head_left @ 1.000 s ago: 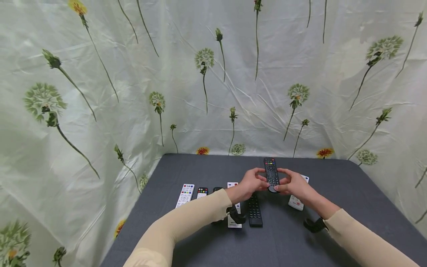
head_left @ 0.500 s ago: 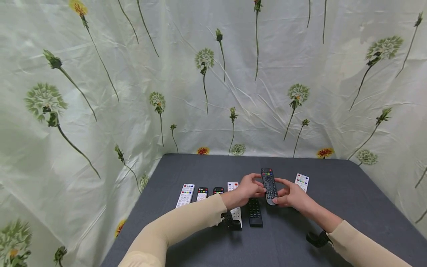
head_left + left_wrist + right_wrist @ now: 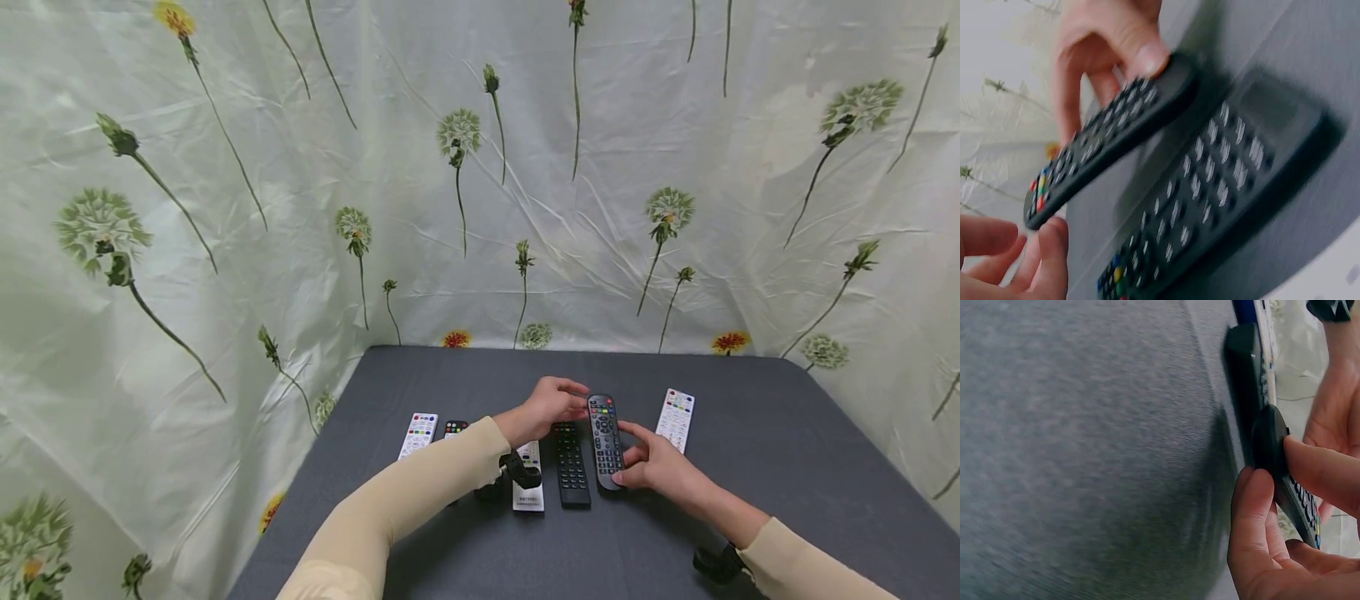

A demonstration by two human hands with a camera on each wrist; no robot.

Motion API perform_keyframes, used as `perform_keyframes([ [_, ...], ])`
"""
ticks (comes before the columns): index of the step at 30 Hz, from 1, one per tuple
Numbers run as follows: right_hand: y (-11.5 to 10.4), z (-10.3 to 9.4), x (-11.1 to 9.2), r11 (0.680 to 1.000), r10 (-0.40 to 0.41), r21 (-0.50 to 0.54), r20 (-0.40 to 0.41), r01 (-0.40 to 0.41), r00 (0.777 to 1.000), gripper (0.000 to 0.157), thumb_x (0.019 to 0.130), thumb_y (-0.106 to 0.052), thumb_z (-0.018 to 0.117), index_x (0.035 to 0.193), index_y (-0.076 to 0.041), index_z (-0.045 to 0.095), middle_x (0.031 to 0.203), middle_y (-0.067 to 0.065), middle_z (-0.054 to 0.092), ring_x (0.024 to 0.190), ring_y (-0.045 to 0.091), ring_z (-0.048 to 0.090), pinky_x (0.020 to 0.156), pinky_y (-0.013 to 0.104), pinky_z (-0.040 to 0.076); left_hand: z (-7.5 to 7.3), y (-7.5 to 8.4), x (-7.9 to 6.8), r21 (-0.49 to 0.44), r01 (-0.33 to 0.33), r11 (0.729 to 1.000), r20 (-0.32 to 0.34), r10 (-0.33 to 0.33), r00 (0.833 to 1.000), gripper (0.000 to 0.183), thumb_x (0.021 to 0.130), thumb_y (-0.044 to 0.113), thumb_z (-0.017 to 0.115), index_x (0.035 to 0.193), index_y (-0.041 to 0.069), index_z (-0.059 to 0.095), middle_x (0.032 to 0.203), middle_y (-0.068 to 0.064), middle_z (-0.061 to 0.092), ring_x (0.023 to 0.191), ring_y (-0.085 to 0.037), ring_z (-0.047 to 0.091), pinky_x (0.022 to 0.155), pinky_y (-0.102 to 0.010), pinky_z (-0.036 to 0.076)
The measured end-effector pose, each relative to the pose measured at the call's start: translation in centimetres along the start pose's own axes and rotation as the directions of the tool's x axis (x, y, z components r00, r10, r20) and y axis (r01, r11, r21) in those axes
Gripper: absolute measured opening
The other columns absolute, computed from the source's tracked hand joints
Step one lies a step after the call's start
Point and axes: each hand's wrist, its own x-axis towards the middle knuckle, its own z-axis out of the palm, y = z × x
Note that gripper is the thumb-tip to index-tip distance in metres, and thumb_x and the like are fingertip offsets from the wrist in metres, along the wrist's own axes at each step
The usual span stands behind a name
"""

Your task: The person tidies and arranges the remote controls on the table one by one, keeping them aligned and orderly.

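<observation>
My right hand (image 3: 663,475) pinches the lower end of a black remote control (image 3: 606,446), its thumb on the face near the corner. In the left wrist view the remote is tilted just above the dark table. My left hand (image 3: 549,408) is at the remote's upper left edge. Its thumb (image 3: 1054,240) touches the remote's far end there, and the other fingers lie loosely beside it. Close on the left lies another black remote (image 3: 573,487), flat and roughly parallel. A white remote (image 3: 528,492) lies beyond it, partly under the left wrist.
Further left lie a white remote (image 3: 418,433) and a black remote with a light keypad (image 3: 454,428), both partly covered by the left sleeve (image 3: 435,475). A white remote (image 3: 676,417) lies slanted behind the right hand. A flowered curtain (image 3: 480,208) hangs beyond the dark table (image 3: 450,375).
Both hands have lowered the black remote toward the table, nearer to me, and it now stands beside the row. The left thumb has come off its face. The white remote on the right is more exposed.
</observation>
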Motion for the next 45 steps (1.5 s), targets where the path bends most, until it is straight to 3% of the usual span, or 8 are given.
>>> perform_keyframes([
  [8, 0.7, 0.1, -0.2, 0.998, -0.024, -0.063, 0.003, 0.024, 1.000, 0.097, 0.078, 0.001, 0.080, 0.155, 0.008, 0.021, 0.091, 0.015, 0.065, 0.080, 0.025, 0.062, 0.065, 0.033, 0.053, -0.8, 0.4, 2.0, 0.142, -0.002, 0.990, 0.087, -0.011, 0.996, 0.018, 0.092, -0.008, 0.065, 0.108, -0.007, 0.074, 0.099, -0.014, 0.071, 0.080, -0.020, 0.072, 0.083, -0.040, 0.059],
  [16, 1.0, 0.3, -0.2, 0.994, -0.047, -0.103, -0.002, 0.047, 0.999, 0.092, 0.079, 0.001, 0.082, 0.153, 0.009, 0.027, 0.092, 0.015, 0.060, 0.075, 0.021, 0.063, 0.059, 0.032, 0.053, -1.5, 0.4, 3.2, 0.331, -0.065, 0.941, 0.179, 0.005, 0.984, 0.013, 0.091, -0.006, 0.069, 0.100, -0.002, 0.078, 0.096, -0.007, 0.072, 0.082, -0.021, 0.072, 0.076, -0.035, 0.060],
  [21, 1.1, 0.4, -0.2, 0.990, -0.053, -0.132, -0.039, 0.048, 0.998, 0.088, 0.078, 0.001, 0.082, 0.150, 0.010, 0.032, 0.092, 0.015, 0.060, 0.076, 0.022, 0.063, 0.056, 0.032, 0.052, -1.4, 0.7, 3.8, 0.440, -0.138, 0.887, 0.215, 0.045, 0.976, 0.011, 0.090, -0.003, 0.071, 0.097, 0.000, 0.079, 0.094, -0.005, 0.073, 0.079, -0.019, 0.071, 0.072, -0.033, 0.060],
  [29, 1.5, 0.8, -0.3, 0.977, -0.067, -0.209, -0.075, 0.050, 0.995, 0.083, 0.077, -0.004, 0.084, 0.144, 0.015, 0.039, 0.090, 0.011, 0.061, 0.073, 0.022, 0.061, 0.055, 0.031, 0.053, -1.0, 0.3, 4.5, 0.617, -0.212, 0.758, 0.245, 0.071, 0.967, 0.011, 0.090, 0.001, 0.074, 0.096, 0.008, 0.080, 0.093, -0.001, 0.073, 0.079, -0.010, 0.067, 0.070, -0.027, 0.057],
  [33, 1.7, 1.0, -0.2, 0.977, -0.060, -0.208, -0.085, 0.042, 0.995, 0.082, 0.077, -0.004, 0.084, 0.143, 0.016, 0.040, 0.091, 0.011, 0.061, 0.073, 0.022, 0.061, 0.056, 0.031, 0.053, -1.0, 0.2, 4.8, 0.647, -0.234, 0.726, 0.261, 0.078, 0.962, 0.012, 0.090, 0.001, 0.074, 0.096, 0.009, 0.080, 0.091, 0.000, 0.074, 0.079, -0.010, 0.066, 0.069, -0.026, 0.056],
  [41, 1.8, 1.0, -0.2, 0.983, -0.049, -0.183, -0.085, 0.033, 0.995, 0.079, 0.079, -0.005, 0.083, 0.142, 0.018, 0.040, 0.093, 0.012, 0.062, 0.076, 0.022, 0.063, 0.060, 0.030, 0.055, -0.8, -0.4, 5.5, 0.659, -0.236, 0.714, 0.276, 0.062, 0.959, 0.011, 0.088, 0.003, 0.077, 0.098, 0.007, 0.081, 0.082, 0.003, 0.075, 0.076, -0.007, 0.068, 0.069, -0.022, 0.054],
  [45, 1.6, 0.9, -0.4, 0.984, -0.045, -0.176, -0.078, 0.031, 0.996, 0.079, 0.079, -0.006, 0.082, 0.141, 0.019, 0.041, 0.093, 0.013, 0.062, 0.077, 0.022, 0.063, 0.061, 0.030, 0.056, -0.6, -0.5, 5.5, 0.630, -0.235, 0.740, 0.291, 0.056, 0.955, 0.013, 0.089, 0.000, 0.074, 0.100, 0.005, 0.080, 0.084, 0.001, 0.076, 0.077, -0.009, 0.070, 0.070, -0.023, 0.056],
])
